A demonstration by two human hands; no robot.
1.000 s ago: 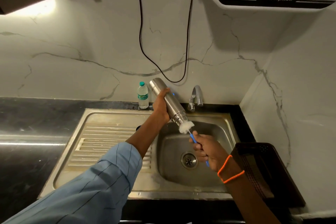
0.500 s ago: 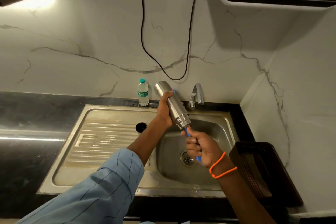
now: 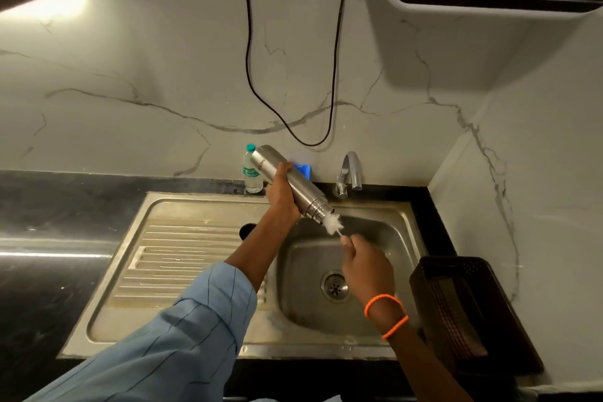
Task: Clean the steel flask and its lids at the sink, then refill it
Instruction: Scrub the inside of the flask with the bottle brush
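The left hand (image 3: 281, 196) reaches forward over the sink (image 3: 401, 222), its arm stretched out from a blue sleeve (image 3: 182, 330) that ends short of the forearm. Its fingers are curled round the middle of the flask (image 3: 293, 184) and grip it. The flask is held in the air above the back of the basin, tilted, with its base up and to the left and its open mouth down and to the right. Its base stands in front of a plastic bottle (image 3: 251, 170) with a green cap, which is upright on the surface at the wall.

The right hand (image 3: 367, 266) is raised over the basin, lower and to the right of the flask, back of the hand to the camera, wrist bent slightly upward. 2 orange bands (image 3: 388, 313) ring the wrist. Its fingers are curled and grasp the handle of a brush (image 3: 333, 224), most of the handle being hidden inside the hand. The white bristle head sits at the flask's mouth, partly outside it.

The tap (image 3: 350, 173) stands just behind and to the right of the flask. The drain (image 3: 332, 285) lies below the right hand. A dark basket (image 3: 463, 303) sits on the surface right of the sink. A black cable (image 3: 251, 75) hangs down the marble wall.
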